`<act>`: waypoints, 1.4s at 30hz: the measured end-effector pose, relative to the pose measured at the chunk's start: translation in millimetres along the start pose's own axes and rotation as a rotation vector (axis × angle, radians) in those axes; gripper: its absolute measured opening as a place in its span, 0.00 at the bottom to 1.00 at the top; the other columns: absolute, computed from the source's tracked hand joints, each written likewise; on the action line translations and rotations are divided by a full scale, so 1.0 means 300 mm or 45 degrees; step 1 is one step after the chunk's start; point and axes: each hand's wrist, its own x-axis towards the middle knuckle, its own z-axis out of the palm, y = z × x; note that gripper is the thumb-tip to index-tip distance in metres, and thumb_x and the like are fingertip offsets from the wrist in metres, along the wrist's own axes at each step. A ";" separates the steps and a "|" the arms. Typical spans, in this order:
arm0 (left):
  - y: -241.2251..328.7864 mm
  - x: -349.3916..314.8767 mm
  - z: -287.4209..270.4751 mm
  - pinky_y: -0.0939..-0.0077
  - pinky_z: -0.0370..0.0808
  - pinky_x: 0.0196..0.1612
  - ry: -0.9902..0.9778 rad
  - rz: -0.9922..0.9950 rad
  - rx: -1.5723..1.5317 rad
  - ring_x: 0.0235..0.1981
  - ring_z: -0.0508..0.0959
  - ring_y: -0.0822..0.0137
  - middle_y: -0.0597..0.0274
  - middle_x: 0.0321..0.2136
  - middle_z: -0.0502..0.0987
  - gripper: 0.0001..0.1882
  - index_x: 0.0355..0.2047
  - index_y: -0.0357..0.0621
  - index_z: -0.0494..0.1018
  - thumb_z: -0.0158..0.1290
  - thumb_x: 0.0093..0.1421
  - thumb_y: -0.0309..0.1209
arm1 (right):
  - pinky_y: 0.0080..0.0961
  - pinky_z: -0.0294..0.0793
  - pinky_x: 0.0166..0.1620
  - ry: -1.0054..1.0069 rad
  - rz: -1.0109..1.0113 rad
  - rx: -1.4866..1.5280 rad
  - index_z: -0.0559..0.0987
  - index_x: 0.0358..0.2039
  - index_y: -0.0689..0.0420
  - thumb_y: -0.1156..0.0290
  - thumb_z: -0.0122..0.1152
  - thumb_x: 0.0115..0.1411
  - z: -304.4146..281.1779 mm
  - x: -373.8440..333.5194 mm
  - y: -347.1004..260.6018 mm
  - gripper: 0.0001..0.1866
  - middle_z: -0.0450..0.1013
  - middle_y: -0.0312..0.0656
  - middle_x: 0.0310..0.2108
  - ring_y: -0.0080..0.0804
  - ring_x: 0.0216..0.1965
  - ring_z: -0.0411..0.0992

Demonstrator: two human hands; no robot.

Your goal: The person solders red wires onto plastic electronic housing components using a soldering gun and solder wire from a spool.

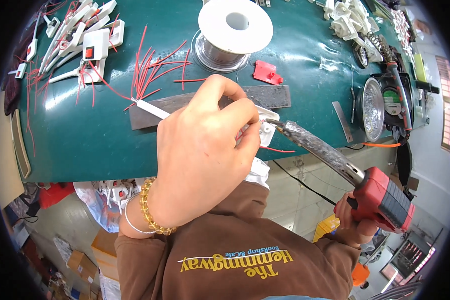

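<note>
My left hand (205,145) is closed in a pinch over a long white plastic housing (152,108); a red wire (239,134) shows at its fingertips, partly hidden by the fingers. The housing lies across a dark flat bar (267,95), and its wider end (268,132) sticks out past my fingers. In my right hand (357,220) is a red-handled soldering gun (390,200), fingers wrapped round the grip. Its tip touches or hovers just over the wide end, close to my left fingertips. Another red wire (280,149) pokes out below that end.
A large spool of solder wire (220,55) stands behind my left hand. Loose red wires (147,75) and a heap of white housings (85,40) lie left. A red plastic piece (267,73), metal strip (342,121), metal bowl (372,110) and another iron (397,85) are right.
</note>
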 end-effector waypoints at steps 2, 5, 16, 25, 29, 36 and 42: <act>-0.001 -0.002 0.004 0.80 0.70 0.22 -0.004 0.020 0.017 0.19 0.74 0.72 0.59 0.32 0.75 0.04 0.23 0.39 0.76 0.59 0.45 0.21 | 0.22 0.62 0.23 0.399 0.245 0.055 0.68 0.47 0.67 0.34 0.54 0.52 0.054 -0.005 -0.036 0.43 0.60 0.29 0.08 0.21 0.12 0.61; 0.001 -0.006 0.011 0.77 0.70 0.23 0.028 0.039 0.086 0.20 0.75 0.70 0.60 0.31 0.75 0.05 0.23 0.41 0.75 0.59 0.44 0.21 | 0.20 0.61 0.20 0.425 0.176 -0.018 0.70 0.44 0.66 0.39 0.61 0.50 0.055 0.017 -0.049 0.39 0.61 0.29 0.08 0.20 0.11 0.60; 0.001 -0.003 0.021 0.71 0.69 0.22 0.078 0.127 0.136 0.19 0.74 0.64 0.60 0.30 0.73 0.07 0.22 0.42 0.72 0.57 0.42 0.20 | 0.17 0.56 0.14 0.724 0.254 -0.049 0.69 0.38 0.67 0.43 0.64 0.50 0.116 0.041 -0.167 0.35 0.62 0.30 0.09 0.18 0.08 0.57; -0.008 -0.007 0.027 0.70 0.69 0.22 0.075 0.148 0.164 0.19 0.74 0.63 0.61 0.30 0.73 0.07 0.22 0.42 0.72 0.58 0.42 0.20 | 0.17 0.56 0.13 0.708 0.335 -0.035 0.67 0.40 0.69 0.43 0.62 0.52 0.139 0.085 -0.176 0.37 0.59 0.31 0.08 0.19 0.07 0.57; -0.003 -0.003 0.022 0.70 0.69 0.22 0.076 0.168 0.164 0.19 0.74 0.63 0.61 0.30 0.73 0.07 0.22 0.42 0.72 0.58 0.42 0.20 | 0.17 0.56 0.14 0.752 0.351 -0.069 0.68 0.39 0.68 0.42 0.63 0.51 0.145 0.077 -0.188 0.36 0.60 0.32 0.08 0.19 0.07 0.57; 0.002 -0.001 0.026 0.70 0.69 0.22 0.061 0.160 0.201 0.19 0.74 0.63 0.61 0.30 0.73 0.07 0.22 0.42 0.71 0.58 0.42 0.21 | 0.18 0.56 0.14 0.758 0.254 -0.138 0.70 0.39 0.67 0.42 0.64 0.50 0.153 0.050 -0.178 0.36 0.61 0.31 0.08 0.19 0.08 0.58; 0.001 0.000 0.022 0.70 0.68 0.22 0.051 0.161 0.214 0.19 0.73 0.63 0.61 0.30 0.73 0.07 0.22 0.42 0.71 0.58 0.42 0.21 | 0.17 0.56 0.14 0.765 0.250 -0.082 0.69 0.39 0.68 0.44 0.65 0.50 0.150 0.054 -0.169 0.36 0.61 0.31 0.08 0.19 0.08 0.59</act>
